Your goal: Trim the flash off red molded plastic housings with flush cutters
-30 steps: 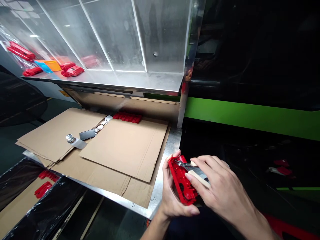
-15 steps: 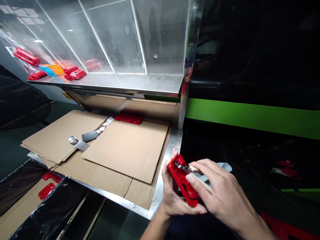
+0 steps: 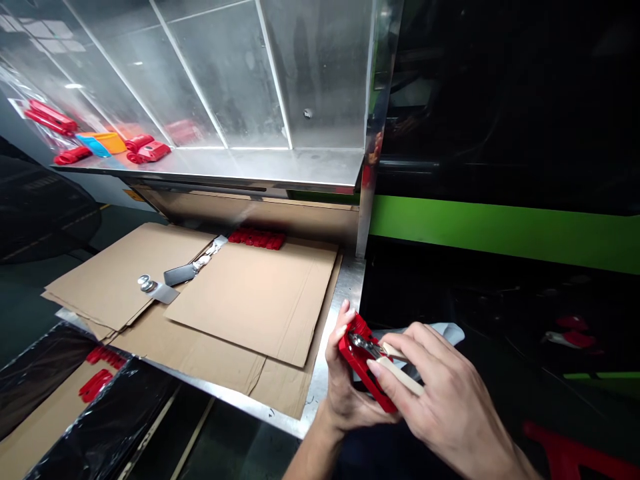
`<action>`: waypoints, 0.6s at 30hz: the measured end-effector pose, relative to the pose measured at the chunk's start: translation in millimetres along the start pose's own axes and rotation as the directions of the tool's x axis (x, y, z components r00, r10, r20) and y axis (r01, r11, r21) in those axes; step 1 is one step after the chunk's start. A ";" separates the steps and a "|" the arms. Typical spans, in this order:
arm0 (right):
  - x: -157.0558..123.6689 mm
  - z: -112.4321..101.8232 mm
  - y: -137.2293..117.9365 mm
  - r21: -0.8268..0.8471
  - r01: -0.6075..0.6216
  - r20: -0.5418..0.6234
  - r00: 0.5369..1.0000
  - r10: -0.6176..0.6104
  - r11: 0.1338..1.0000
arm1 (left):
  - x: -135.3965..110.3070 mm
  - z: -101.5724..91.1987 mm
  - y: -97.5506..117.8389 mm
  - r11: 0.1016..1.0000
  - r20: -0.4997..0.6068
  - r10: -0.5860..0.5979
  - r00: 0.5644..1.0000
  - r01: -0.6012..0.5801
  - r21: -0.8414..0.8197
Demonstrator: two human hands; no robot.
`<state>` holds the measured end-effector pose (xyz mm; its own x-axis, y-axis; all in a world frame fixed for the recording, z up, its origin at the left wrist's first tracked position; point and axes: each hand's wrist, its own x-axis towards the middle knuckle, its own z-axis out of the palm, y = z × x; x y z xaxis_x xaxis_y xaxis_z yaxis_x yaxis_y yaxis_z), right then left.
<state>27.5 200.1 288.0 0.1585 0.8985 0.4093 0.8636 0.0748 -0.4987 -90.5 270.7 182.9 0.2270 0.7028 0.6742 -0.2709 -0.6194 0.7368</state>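
A red moulded plastic part point(image 3: 361, 365) sits in my left hand point(image 3: 343, 393), which is wrapped round its left side and underside. My right hand point(image 3: 440, 393) grips a pair of nippers point(image 3: 400, 373) by its cream-coloured handles. The nippers' metal jaws reach into the upper end of the red part; whether they bite on any plastic I cannot tell. Both hands are in front of the bench's right front corner. Behind the nippers shows a piece of pale plastic film point(image 3: 447, 331), partly hidden by my right hand.
Cardboard sheets point(image 3: 255, 300) cover the metal bench, with a row of red parts point(image 3: 257, 238) at the back. A dark phone-like object point(image 3: 180, 274) and a round metal piece point(image 3: 147, 283) lie there. More red parts point(image 3: 149, 151) stand on the shelf point(image 3: 265, 163). A black-lined box point(image 3: 75, 427) is lower left.
The red part has tilted a little in my left hand, and my right hand with the nippers has shifted slightly over it. The bench things have stayed put.
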 end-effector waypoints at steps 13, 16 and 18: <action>17.2 -28.9 19.5 0.154 0.018 0.095 0.995 -0.033 0.988 | -4.4 14.1 25.3 0.941 0.072 -0.173 0.982 0.186 -0.282; 20.7 -20.7 13.7 0.243 0.092 0.001 0.995 -0.095 0.966 | -6.9 15.5 30.8 0.921 0.142 -0.239 0.961 0.271 -0.281; 21.4 -15.0 11.6 0.294 0.123 0.001 0.992 -0.129 0.948 | -8.9 15.2 33.4 0.907 0.170 -0.291 0.942 0.328 -0.265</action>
<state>48.1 213.7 302.5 0.0452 0.8819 0.4692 0.6977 0.3083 -0.6467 -87.3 238.4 202.3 0.4515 0.7824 0.4289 -0.4187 -0.2387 0.8762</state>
